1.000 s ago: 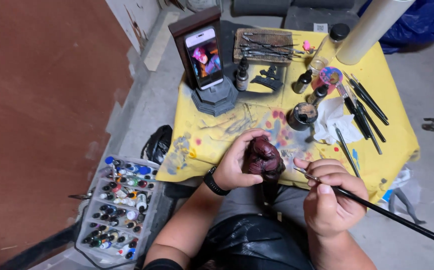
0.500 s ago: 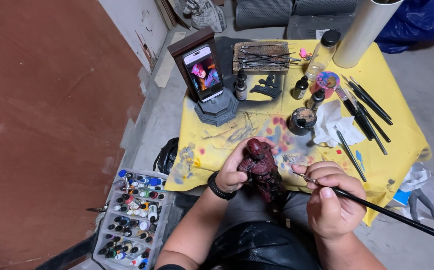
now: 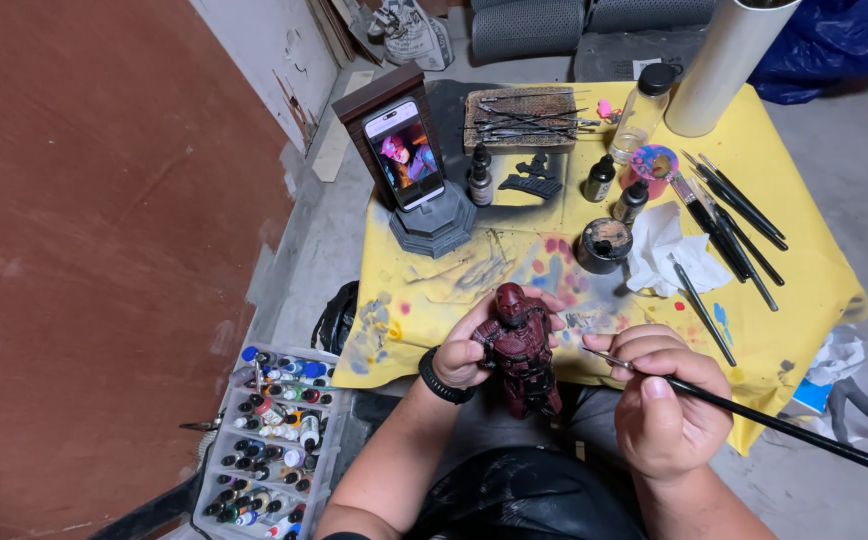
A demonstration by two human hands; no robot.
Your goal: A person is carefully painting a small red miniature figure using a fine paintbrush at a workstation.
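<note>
The left hand (image 3: 469,350) is closed around a small dark red figurine (image 3: 522,350), gripping it from behind with the thumb near its arm and the fingers showing past its head. The figurine stands upright in that grip, just in front of the near edge of the worktop (image 3: 804,290), which is covered in a yellow, paint-smeared cloth. It is a humanoid figure with a rounded helmet-like head, textured armour and legs pointing down towards the person's lap.

The right hand (image 3: 664,400) sits just beside it, fingers curled tight on a long black paintbrush (image 3: 754,415). The brush tip points left towards the figurine, near but apart from it; the handle runs out to the lower right.

A tray of small paint bottles (image 3: 269,440) lies on the floor to the left.
</note>
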